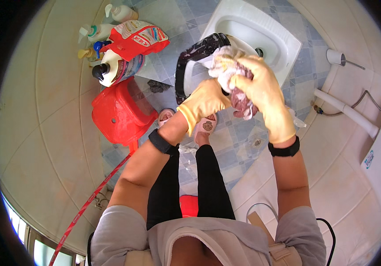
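Both my hands wear pale yellow rubber gloves. My left hand (206, 101) is closed on the lower edge of a black rectangular frame (181, 73), which I hold tilted above the floor. White suds streak the frame's top side, and its middle is open or see-through; I cannot tell which. A bunched, wet cloth (225, 66), whitish with purple-brown parts, is gripped in my right hand (263, 88). The cloth presses against the right side of the frame and hides part of it. Just beyond lies a white squat toilet (290, 51) set in the blue tiled floor.
Along the left wall stand a big white pump bottle (121, 71), a red pouch (135, 42) and several smaller pump bottles. Nearer is a red plastic stool (119, 113) with a red pole (84, 206) by it. A white pipe (347, 113) runs at right. Pink slippers (206, 126) are on my feet.
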Demonstrator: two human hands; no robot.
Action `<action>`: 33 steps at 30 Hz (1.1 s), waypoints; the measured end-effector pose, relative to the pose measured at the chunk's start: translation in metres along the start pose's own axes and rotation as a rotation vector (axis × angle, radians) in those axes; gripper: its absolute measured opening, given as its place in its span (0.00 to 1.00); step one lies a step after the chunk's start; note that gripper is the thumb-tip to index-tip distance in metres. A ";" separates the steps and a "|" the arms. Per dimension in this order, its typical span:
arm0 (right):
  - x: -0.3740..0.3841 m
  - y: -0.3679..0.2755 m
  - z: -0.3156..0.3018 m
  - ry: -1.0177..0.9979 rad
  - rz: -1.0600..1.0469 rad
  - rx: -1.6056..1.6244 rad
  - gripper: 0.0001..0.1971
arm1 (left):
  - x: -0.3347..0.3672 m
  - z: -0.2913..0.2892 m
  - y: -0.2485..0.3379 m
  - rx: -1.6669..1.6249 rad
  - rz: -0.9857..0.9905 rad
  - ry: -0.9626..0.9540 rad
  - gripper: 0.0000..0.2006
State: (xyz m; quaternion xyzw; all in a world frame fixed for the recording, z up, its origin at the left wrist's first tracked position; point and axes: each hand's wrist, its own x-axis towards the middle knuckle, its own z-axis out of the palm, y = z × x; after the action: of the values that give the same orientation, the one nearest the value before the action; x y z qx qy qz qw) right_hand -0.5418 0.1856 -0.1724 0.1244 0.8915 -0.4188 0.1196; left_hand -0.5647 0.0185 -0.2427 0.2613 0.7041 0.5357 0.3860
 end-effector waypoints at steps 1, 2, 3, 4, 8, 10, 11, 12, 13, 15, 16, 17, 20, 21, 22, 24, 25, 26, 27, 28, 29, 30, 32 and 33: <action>0.008 0.009 -0.002 0.030 0.013 0.093 0.22 | -0.004 -0.003 0.025 0.110 -0.279 -0.032 0.17; 0.017 0.006 -0.006 0.044 0.066 0.114 0.22 | -0.008 -0.002 0.028 0.144 -0.286 -0.052 0.18; 0.027 0.000 -0.012 0.056 0.121 0.135 0.21 | -0.011 0.000 0.030 0.178 -0.295 -0.072 0.19; 0.036 -0.001 -0.014 0.095 0.097 0.048 0.21 | -0.015 0.003 0.035 0.240 -0.297 -0.111 0.19; 0.054 -0.019 -0.023 0.021 0.376 0.134 0.15 | -0.024 0.029 0.036 0.355 -0.207 -0.106 0.19; 0.049 0.000 -0.021 -0.040 0.496 0.139 0.13 | -0.021 0.035 0.039 0.376 -0.247 -0.129 0.17; 0.039 0.006 -0.017 -0.066 0.406 0.125 0.12 | -0.022 0.038 0.031 0.402 -0.278 -0.139 0.16; 0.027 0.014 -0.013 -0.106 0.418 0.154 0.12 | -0.020 0.037 0.028 0.429 -0.309 -0.152 0.15; 0.014 0.019 -0.012 -0.147 0.431 0.183 0.12 | -0.015 0.034 0.025 0.416 -0.340 -0.169 0.15; -0.016 -0.020 -0.012 -0.193 0.310 0.016 0.13 | -0.005 0.020 0.026 0.393 -0.410 -0.203 0.15; -0.028 0.008 0.002 0.017 -0.090 -0.309 0.14 | -0.002 0.027 0.016 0.415 -0.414 -0.165 0.14; -0.025 0.011 -0.001 -0.016 0.066 -0.272 0.14 | -0.003 0.032 0.017 0.446 -0.366 -0.148 0.13; 0.005 0.021 -0.008 0.007 0.377 -0.346 0.15 | -0.018 0.056 0.017 0.556 -0.225 -0.119 0.10; 0.016 0.029 -0.010 0.061 0.420 -0.270 0.15 | -0.021 0.062 0.017 0.558 -0.172 -0.156 0.09; 0.029 0.048 -0.016 0.096 0.429 -0.355 0.15 | -0.024 0.068 0.017 0.559 -0.118 -0.194 0.09; 0.034 0.057 -0.015 0.146 0.362 -0.488 0.16 | -0.021 0.071 0.019 0.599 -0.135 -0.303 0.08; 0.032 0.061 -0.016 0.172 0.284 -0.540 0.15 | -0.024 0.070 0.014 0.701 -0.085 -0.225 0.07; 0.034 0.057 -0.018 0.186 0.195 -0.588 0.15 | -0.028 0.070 0.008 0.801 -0.046 -0.138 0.07; 0.035 0.041 -0.020 0.141 0.239 -0.515 0.15 | -0.021 0.069 -0.012 0.833 -0.023 -0.226 0.06; 0.036 0.019 -0.025 0.097 0.287 -0.444 0.15 | -0.015 0.068 -0.032 0.856 0.005 -0.316 0.05; 0.040 0.013 -0.031 0.028 0.355 -0.326 0.14 | -0.015 0.071 -0.033 0.921 -0.007 -0.297 0.05; 0.043 0.006 -0.039 -0.030 0.432 -0.215 0.13 | -0.017 0.074 -0.031 0.985 -0.013 -0.278 0.05; 0.050 0.008 -0.034 0.038 0.286 -0.153 0.13 | -0.002 0.070 -0.036 0.914 -0.032 -0.510 0.06; 0.056 0.009 -0.029 0.070 0.206 -0.119 0.12 | -0.007 0.081 -0.047 0.992 0.028 -0.445 0.06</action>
State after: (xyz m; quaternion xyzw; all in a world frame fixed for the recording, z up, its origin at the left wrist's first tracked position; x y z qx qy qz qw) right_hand -0.5947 0.2203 -0.1782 0.2224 0.9009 -0.3462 0.1379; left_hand -0.4922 0.0442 -0.2959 0.5284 0.7701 0.0760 0.3492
